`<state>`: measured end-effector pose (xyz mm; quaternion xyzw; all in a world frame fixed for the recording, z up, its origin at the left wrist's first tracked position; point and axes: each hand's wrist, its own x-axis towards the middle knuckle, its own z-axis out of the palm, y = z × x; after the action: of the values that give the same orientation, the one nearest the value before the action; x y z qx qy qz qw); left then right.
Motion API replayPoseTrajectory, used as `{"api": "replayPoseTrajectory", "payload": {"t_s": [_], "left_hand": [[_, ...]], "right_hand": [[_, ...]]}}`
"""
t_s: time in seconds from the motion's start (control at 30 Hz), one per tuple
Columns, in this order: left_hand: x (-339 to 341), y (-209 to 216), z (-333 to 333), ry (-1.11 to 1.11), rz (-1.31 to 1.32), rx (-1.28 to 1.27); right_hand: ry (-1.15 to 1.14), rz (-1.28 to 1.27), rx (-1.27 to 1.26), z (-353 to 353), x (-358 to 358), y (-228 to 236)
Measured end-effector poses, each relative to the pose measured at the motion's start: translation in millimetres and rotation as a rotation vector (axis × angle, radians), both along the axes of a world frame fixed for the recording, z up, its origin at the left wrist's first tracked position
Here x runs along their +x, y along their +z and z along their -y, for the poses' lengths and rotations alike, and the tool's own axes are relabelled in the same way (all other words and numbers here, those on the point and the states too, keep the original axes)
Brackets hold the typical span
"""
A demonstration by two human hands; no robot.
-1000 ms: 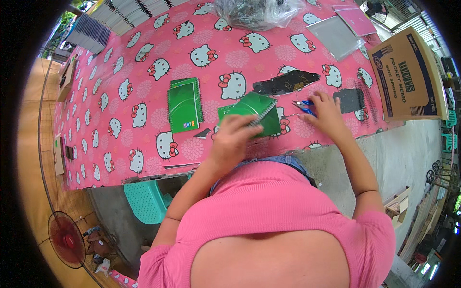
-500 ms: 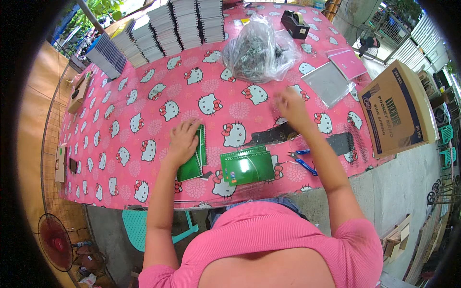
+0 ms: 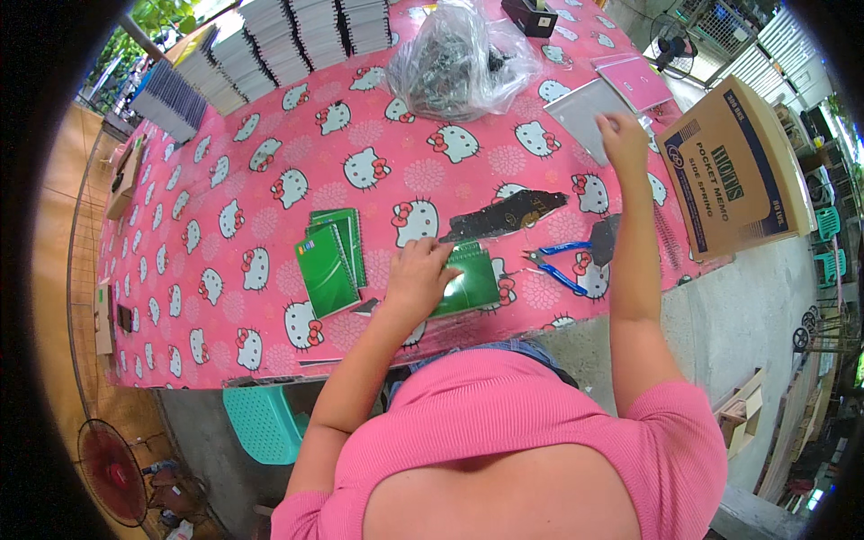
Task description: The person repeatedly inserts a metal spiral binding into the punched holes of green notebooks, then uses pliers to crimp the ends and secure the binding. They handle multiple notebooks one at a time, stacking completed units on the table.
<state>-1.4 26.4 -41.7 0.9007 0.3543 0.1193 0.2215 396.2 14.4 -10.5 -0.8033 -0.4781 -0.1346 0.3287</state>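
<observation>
My left hand [image 3: 419, 277] is at the left end of a small pile of green spiral notebooks [image 3: 475, 286] near the table's front edge. Its thumb lies on the cover and its fingers bend round the wire-bound edge. To its left, more green notebooks [image 3: 329, 277] lie fanned and overlapping. My right hand [image 3: 623, 139] is raised at the right, over the corner of a flat stack of clear plastic sleeves [image 3: 580, 112]. Its fingers are curled together; what they may hold cannot be made out. Blue-handled cutting pliers [image 3: 562, 268] lie between my arms, beside a torn black sheet [image 3: 508, 214].
A clear plastic bag of dark coils [image 3: 459, 67] and a tape dispenser [image 3: 529, 16] stand farther back. Tall stacks of spiral-bound books [image 3: 270, 45] line the far left. At the right edge stand a cardboard box [image 3: 733, 171] and pink notebooks [image 3: 634, 83].
My left hand has moved right, from the fanned notebooks onto the other green pile. My right hand has gone right and farther away, to the plastic sleeves. The view has shifted slightly.
</observation>
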Motion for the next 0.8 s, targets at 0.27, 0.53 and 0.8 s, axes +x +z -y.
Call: {"api": "replayPoseTrajectory", "payload": {"t_s": [0.27,0.53,0.8], "left_hand": [[15,-8,-25,0.153,-0.031,-0.327],[3,47,-7,0.176,0.151,-0.42],[-6,32,21,0.094,0.265,0.317]], "right_hand": [[-0.38,0.001,-0.431,133,20,-79],[-0.254,0.1,-0.238,142,43,-77],[0.583,-0.242,0.046,106,-139,-13]]}}
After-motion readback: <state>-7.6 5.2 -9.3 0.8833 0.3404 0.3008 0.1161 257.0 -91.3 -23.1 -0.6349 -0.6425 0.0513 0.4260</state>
